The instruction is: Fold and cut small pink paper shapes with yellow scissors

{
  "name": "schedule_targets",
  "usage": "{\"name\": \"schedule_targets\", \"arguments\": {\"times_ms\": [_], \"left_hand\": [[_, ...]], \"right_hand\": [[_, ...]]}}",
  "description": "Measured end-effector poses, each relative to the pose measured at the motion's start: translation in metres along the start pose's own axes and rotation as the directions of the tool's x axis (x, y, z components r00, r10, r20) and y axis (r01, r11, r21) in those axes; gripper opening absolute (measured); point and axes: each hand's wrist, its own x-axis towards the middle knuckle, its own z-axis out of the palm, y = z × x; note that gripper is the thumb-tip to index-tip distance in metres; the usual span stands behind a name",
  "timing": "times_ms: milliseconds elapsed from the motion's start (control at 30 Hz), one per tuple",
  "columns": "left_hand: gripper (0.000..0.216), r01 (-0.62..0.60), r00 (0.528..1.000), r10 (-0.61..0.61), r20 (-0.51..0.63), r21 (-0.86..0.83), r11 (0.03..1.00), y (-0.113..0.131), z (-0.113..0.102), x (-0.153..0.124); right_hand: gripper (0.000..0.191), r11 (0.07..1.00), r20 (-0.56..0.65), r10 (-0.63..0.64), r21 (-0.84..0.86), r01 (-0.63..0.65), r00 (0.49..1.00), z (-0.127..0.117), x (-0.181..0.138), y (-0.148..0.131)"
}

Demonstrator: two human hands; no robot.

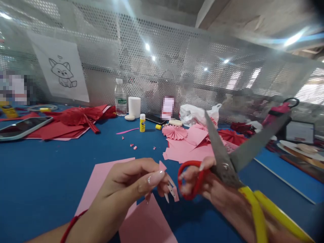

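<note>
My left hand (141, 184) is closed in a pinch on a small piece of pink paper (162, 166), whose pointed tip shows above the thumb. Further pink paper bits show by its fingertips; how they join is hidden. My right hand (202, 180) holds a pair of scissors (225, 165) by a red loop, fingers curled through it. Their grey blades stand spread and point upward, while the yellow handle part angles down to the right. Beneath my left hand lie pink paper sheets (146, 222), partly covered by it.
Behind my hands stand a glue stick (142, 123), a white roll (134, 107) and a water bottle (120, 98). Pink folded paper (189, 148) lies right of centre, red paper (63, 130) and a phone (24, 127) at left. A perforated metal screen (157, 44) closes off the back.
</note>
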Motion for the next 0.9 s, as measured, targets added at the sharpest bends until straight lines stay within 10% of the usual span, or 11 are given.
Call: {"name": "schedule_targets", "arguments": {"times_ms": [567,900], "left_hand": [[0.020,-0.077,0.997,0.076,0.013,0.265,0.961,0.002,0.011,-0.007],[0.020,-0.058,0.998,0.056,0.018,0.268,0.962,0.003,0.020,-0.011]], "right_hand": [[0.059,0.891,0.120,0.450,-0.125,-0.436,0.885,0.017,-0.019,-0.030],[0.041,0.943,0.077,0.276,-0.212,-0.255,0.958,0.020,-0.025,-0.029]]}}
